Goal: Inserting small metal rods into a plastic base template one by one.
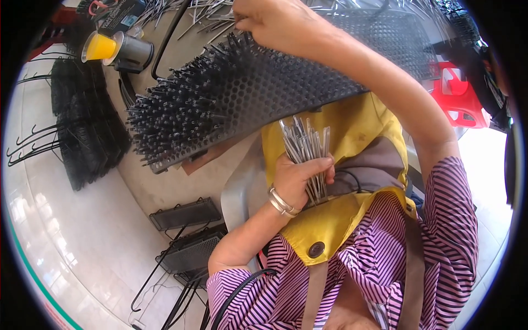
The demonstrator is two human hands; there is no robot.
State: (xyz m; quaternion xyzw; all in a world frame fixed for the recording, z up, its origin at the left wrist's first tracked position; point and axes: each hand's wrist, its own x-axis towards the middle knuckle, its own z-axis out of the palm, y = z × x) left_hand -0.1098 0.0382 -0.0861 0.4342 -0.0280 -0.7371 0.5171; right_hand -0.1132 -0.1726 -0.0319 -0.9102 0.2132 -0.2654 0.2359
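My left hand [301, 177] is closed round a bundle of thin silvery metal rods [304, 140], held upright near my lap with the tips fanned out above the thumb. A black perforated board [286, 88] lies slantwise in front of me. Black pegs with pale tips [176, 107] fill the holes at its left end, while the holes of its middle and right stand bare. My right arm reaches across the board. At the far edge, beside the pegs, my right hand [272, 25] has its fingers pinched together; whatever they hold is hidden.
Loose metal rods [212, 19] lie scattered on the table beyond the board. A metal cup with a yellow cup [102, 48] stands at the far left. Black racks with hooks [85, 121] hang at left; more black perforated trays [187, 214] sit lower down. A red plastic container [459, 96] is at right.
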